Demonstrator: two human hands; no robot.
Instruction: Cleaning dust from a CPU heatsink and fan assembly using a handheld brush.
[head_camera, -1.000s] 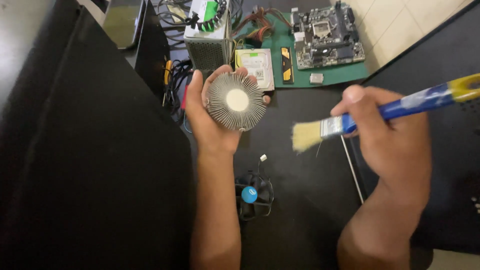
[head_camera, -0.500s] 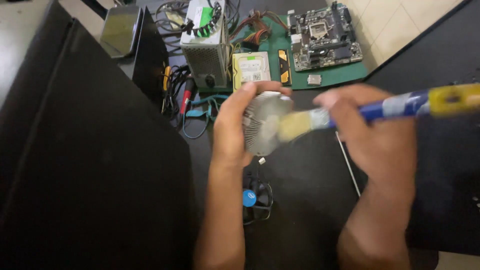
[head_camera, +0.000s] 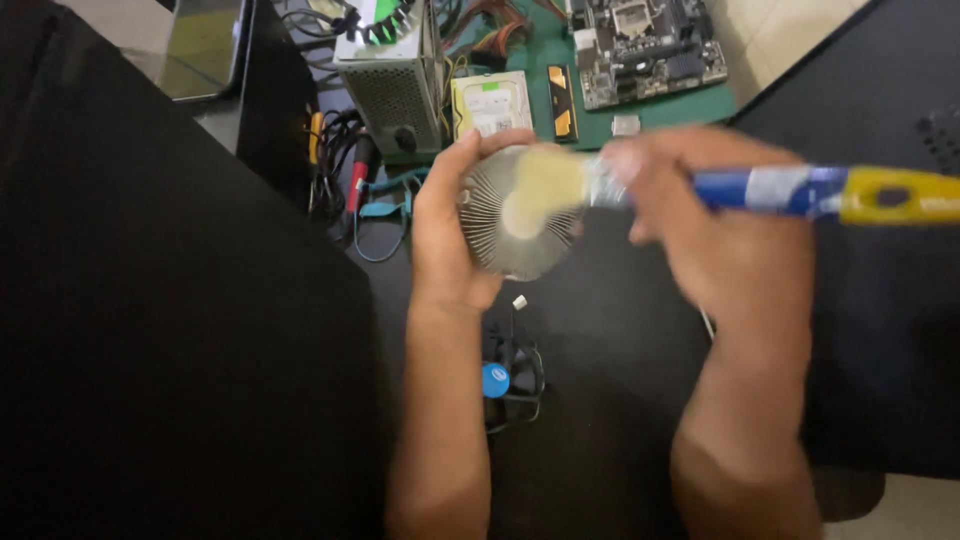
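small black fan (head_camera: 510, 378) nearest, flat on dark tabletop (head_camera: 620, 400). left hand (head_camera: 447, 235) cupped round finned heatsink (head_camera: 515, 215), held above it. right hand (head_camera: 720, 230) wrapped round brush (head_camera: 800, 190), bristles on fins. best: light strokes, steady heatsink. circuit board (head_camera: 645, 45) beyond.

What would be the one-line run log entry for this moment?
left hand: holds round finned heatsink | right hand: holds blue-yellow brush, bristles on heatsink | below: small black fan on dark table
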